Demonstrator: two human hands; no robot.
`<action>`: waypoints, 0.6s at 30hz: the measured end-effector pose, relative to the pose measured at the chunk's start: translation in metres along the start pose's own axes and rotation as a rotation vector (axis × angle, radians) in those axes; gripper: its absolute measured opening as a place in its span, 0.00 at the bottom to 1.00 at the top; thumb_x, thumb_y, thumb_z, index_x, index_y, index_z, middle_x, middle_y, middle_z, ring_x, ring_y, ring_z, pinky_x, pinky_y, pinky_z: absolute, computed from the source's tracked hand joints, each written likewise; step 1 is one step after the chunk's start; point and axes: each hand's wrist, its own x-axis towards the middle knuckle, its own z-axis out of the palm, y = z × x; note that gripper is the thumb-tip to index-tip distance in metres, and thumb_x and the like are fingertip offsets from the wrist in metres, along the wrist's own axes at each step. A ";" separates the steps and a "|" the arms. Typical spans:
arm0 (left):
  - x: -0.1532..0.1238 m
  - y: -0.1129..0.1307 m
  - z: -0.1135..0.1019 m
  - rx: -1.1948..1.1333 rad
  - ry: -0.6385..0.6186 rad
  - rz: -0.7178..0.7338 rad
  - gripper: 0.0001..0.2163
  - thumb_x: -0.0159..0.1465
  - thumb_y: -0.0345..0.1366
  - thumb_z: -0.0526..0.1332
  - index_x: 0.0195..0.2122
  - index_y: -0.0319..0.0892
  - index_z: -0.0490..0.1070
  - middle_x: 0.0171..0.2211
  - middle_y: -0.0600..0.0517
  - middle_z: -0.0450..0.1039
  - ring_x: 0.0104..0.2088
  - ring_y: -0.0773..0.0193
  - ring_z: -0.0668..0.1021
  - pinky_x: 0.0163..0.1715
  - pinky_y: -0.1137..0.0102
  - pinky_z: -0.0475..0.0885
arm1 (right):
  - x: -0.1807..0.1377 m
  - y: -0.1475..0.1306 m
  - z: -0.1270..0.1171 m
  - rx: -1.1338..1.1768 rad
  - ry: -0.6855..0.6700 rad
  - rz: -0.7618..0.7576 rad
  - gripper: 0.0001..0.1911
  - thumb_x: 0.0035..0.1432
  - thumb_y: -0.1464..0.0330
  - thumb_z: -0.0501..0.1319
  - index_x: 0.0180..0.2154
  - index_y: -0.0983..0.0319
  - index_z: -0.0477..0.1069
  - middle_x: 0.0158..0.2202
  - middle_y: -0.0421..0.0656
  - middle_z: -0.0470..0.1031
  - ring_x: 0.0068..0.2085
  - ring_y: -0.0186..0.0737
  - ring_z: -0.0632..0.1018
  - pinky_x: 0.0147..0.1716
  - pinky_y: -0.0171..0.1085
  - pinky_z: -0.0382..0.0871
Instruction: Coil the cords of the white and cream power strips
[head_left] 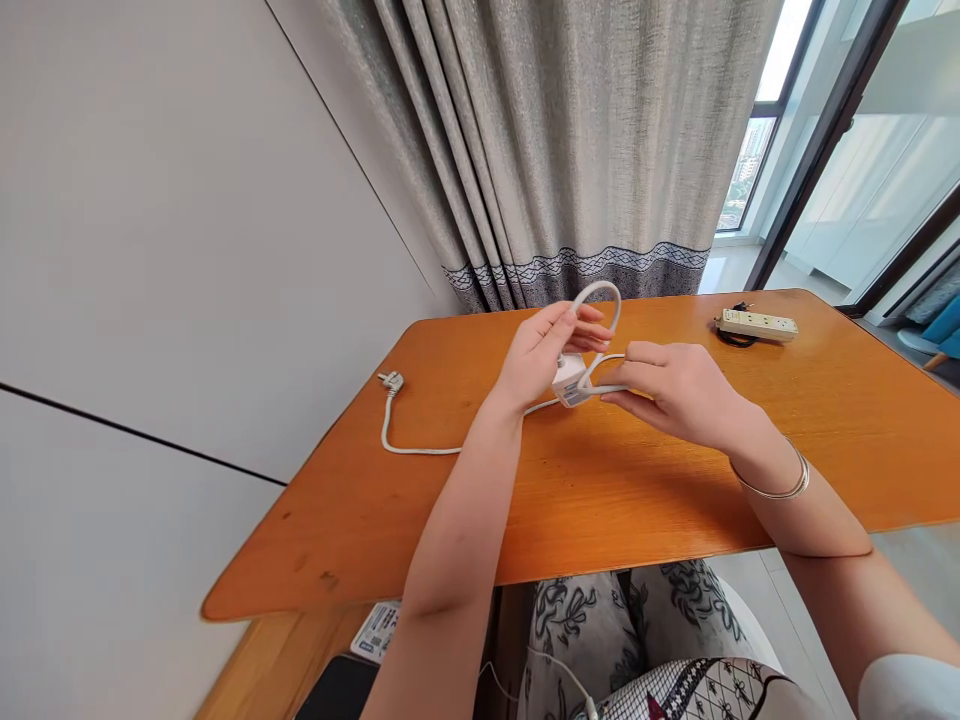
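A white power cord [426,451] runs across the wooden table from its plug [392,382] on the left to a small white block [568,384] between my hands. Part of the cord arches up in a loop above the block. My left hand [546,345] is closed around the cord beside this loop, its palm close to the block. From the right, my right hand [667,390] pinches a lower stretch of the cord next to the block. Fingers partly hide the block, so its exact kind is unclear.
A cream power strip [757,325] with a black cord lies at the table's [847,440] far right. Grey curtains [585,150] hang behind the table, and a white panel [150,250] stands along the left. Below the front edge are a printed white box [377,630] and a dark object [337,690].
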 end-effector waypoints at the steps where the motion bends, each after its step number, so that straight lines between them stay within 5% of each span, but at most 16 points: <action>1: -0.002 0.000 0.003 -0.012 -0.040 -0.022 0.18 0.63 0.53 0.67 0.37 0.40 0.76 0.30 0.48 0.82 0.31 0.62 0.84 0.34 0.70 0.78 | -0.001 0.003 0.000 0.037 0.058 -0.010 0.18 0.73 0.59 0.54 0.42 0.57 0.80 0.30 0.41 0.71 0.28 0.35 0.69 0.29 0.35 0.58; 9: -0.009 -0.004 0.024 -0.078 -0.298 -0.149 0.27 0.61 0.64 0.62 0.33 0.40 0.72 0.22 0.50 0.77 0.16 0.68 0.73 0.20 0.71 0.67 | 0.006 0.029 0.001 0.086 0.444 0.146 0.11 0.67 0.59 0.62 0.40 0.56 0.81 0.34 0.43 0.69 0.35 0.40 0.71 0.37 0.40 0.67; 14: -0.011 -0.004 0.029 -0.157 -0.309 -0.161 0.25 0.62 0.61 0.62 0.33 0.40 0.71 0.17 0.55 0.70 0.14 0.73 0.61 0.19 0.72 0.59 | 0.007 0.040 0.003 0.091 0.383 0.221 0.14 0.69 0.59 0.58 0.48 0.54 0.80 0.42 0.47 0.74 0.45 0.45 0.75 0.47 0.45 0.70; 18: -0.012 -0.002 0.028 -0.208 -0.336 -0.198 0.20 0.63 0.55 0.64 0.33 0.40 0.69 0.17 0.56 0.68 0.15 0.73 0.60 0.20 0.73 0.59 | 0.005 0.040 -0.001 0.191 0.257 0.301 0.21 0.73 0.58 0.51 0.55 0.57 0.77 0.37 0.45 0.77 0.39 0.41 0.77 0.42 0.40 0.70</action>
